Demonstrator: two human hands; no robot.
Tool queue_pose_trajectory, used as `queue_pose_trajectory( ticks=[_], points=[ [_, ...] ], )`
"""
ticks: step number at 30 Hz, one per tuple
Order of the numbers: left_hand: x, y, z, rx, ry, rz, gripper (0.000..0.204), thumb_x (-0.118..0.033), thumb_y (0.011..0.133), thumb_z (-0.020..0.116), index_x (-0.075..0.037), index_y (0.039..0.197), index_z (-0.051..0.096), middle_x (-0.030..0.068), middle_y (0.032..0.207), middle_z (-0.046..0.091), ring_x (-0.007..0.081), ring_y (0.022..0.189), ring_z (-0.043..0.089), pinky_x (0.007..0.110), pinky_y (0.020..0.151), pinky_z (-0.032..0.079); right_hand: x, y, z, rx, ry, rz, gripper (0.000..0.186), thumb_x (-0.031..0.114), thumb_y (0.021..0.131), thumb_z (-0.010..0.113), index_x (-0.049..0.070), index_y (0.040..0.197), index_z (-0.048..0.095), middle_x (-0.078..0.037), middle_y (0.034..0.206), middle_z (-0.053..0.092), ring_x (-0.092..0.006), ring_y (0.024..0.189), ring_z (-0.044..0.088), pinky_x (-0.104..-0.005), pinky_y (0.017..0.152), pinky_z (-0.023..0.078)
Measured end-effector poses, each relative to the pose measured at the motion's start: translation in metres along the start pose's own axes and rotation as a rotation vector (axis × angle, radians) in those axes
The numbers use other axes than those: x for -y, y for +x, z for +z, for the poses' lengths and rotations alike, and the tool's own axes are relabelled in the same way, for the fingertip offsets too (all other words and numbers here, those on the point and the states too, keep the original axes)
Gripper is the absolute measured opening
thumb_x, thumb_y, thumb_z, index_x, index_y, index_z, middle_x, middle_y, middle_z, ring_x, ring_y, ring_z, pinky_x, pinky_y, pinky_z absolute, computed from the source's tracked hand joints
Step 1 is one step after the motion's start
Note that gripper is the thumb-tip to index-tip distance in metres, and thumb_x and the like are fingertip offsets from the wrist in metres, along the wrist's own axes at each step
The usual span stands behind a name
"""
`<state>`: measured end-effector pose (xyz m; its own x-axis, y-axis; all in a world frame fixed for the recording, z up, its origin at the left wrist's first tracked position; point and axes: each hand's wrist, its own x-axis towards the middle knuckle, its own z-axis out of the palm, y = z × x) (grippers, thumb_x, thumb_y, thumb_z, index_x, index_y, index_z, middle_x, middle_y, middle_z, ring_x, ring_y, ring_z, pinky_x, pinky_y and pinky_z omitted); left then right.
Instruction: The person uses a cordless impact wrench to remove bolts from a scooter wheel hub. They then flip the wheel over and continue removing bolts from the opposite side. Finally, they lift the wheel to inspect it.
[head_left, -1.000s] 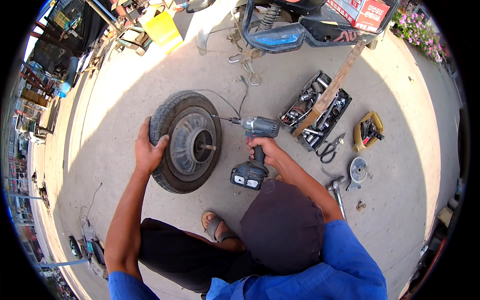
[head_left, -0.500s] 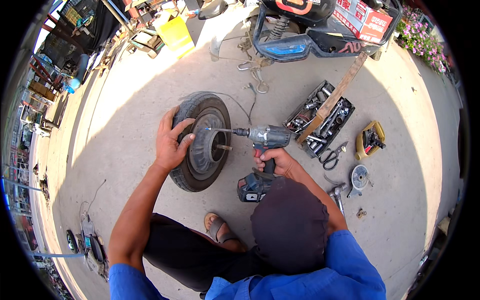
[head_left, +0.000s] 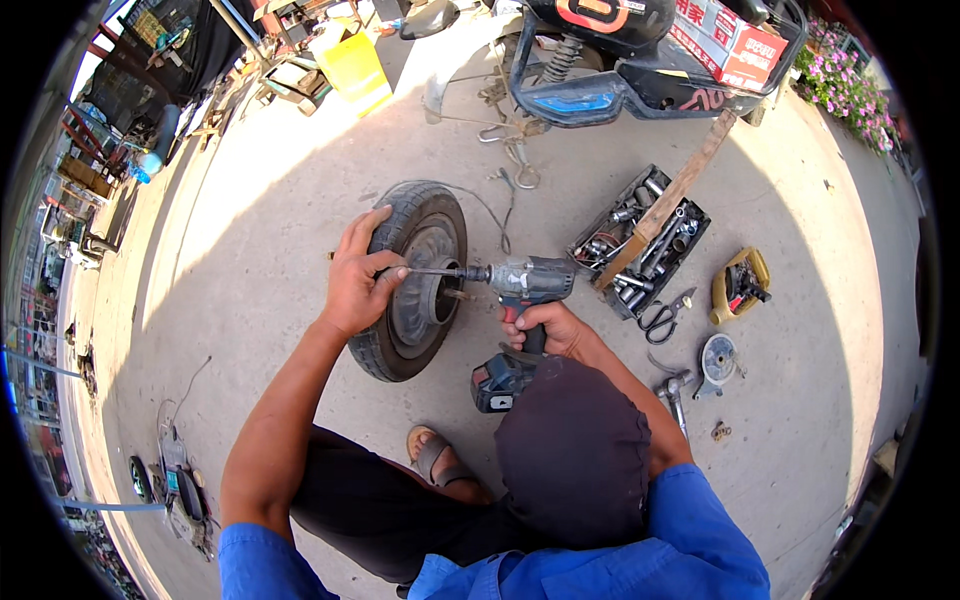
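Note:
A wheel [head_left: 390, 352] with a black tyre and a grey metal hub stands upright on the ground, its axle stub pointing right. My left hand [head_left: 357, 285] grips the tyre's left side, fingers over the tread; its thumb and forefinger are at the tip of a long bit [head_left: 435, 271]. What lies under those fingertips is too small to tell. That bit sits in the chuck of a cordless impact driver [head_left: 535, 278], levelled across the hub. Wrapped round the driver's handle is my right hand [head_left: 552, 327]. Its battery [head_left: 497, 384] hangs below, partly behind my dark cap.
To the right lie an open toolbox [head_left: 640, 240] of sockets with a wooden stick across it, scissors [head_left: 665, 315], a cut yellow container [head_left: 741, 285], a round metal part [head_left: 718, 362] and a hammer [head_left: 676, 400]. A scooter [head_left: 620, 85] stands ahead. A cable [head_left: 490, 212] trails behind the wheel.
My left hand has moved right and in, bringing thumb and forefinger to the bit tip. The wheel has turned and shifted slightly right, and the driver has dropped and moved slightly left.

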<state>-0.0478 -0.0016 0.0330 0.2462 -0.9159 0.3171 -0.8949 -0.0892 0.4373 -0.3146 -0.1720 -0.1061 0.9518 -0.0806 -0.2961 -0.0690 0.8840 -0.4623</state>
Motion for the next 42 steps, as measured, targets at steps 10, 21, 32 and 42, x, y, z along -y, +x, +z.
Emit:
queue_pose_trajectory(
  ticks=[10,21,32,42],
  points=[
    [0.003,-0.004,-0.002,0.025,-0.033,-0.038,0.012,-0.008,0.077,0.081,-0.01,0.089,0.081,0.0142,0.158,0.048,0.0407,0.15,0.034,0.05,0.121,0.031,-0.002,-0.002,-0.014,0.033,0.029,-0.031,0.036,0.006,0.075,0.067,-0.003,0.11,0.065,-0.011,0.083,0.062,-0.0179,0.071,0.056,-0.034,0.068,0.048],
    [-0.025,-0.009,-0.007,0.159,-0.034,0.079,0.019,-0.013,0.057,0.09,-0.017,0.074,0.082,0.0087,0.16,0.046,0.0432,0.153,0.027,0.054,0.12,0.031,0.004,-0.014,-0.038,-0.032,0.085,-0.097,0.026,0.005,0.077,0.065,0.003,0.103,0.063,-0.007,0.085,0.06,-0.0166,0.071,0.056,-0.0332,0.068,0.05],
    [-0.026,-0.004,0.005,0.089,0.015,0.023,0.073,-0.018,0.077,0.083,-0.008,0.144,0.056,0.0232,0.164,0.034,0.044,0.153,0.028,0.051,0.125,0.025,-0.005,-0.031,-0.045,-0.265,0.066,-0.131,0.028,-0.002,0.073,0.066,0.0,0.101,0.064,-0.01,0.083,0.063,-0.0171,0.065,0.058,-0.0339,0.06,0.05],
    [0.015,0.001,-0.002,-0.053,-0.033,-0.445,0.077,-0.04,0.093,0.076,0.006,0.147,0.046,0.0284,0.13,0.066,0.0379,0.123,0.064,0.043,0.108,0.046,-0.021,-0.015,-0.059,-0.327,-0.068,-0.145,0.018,0.002,0.077,0.068,0.002,0.095,0.066,-0.007,0.08,0.063,-0.0157,0.064,0.059,-0.032,0.058,0.049]
  ],
)
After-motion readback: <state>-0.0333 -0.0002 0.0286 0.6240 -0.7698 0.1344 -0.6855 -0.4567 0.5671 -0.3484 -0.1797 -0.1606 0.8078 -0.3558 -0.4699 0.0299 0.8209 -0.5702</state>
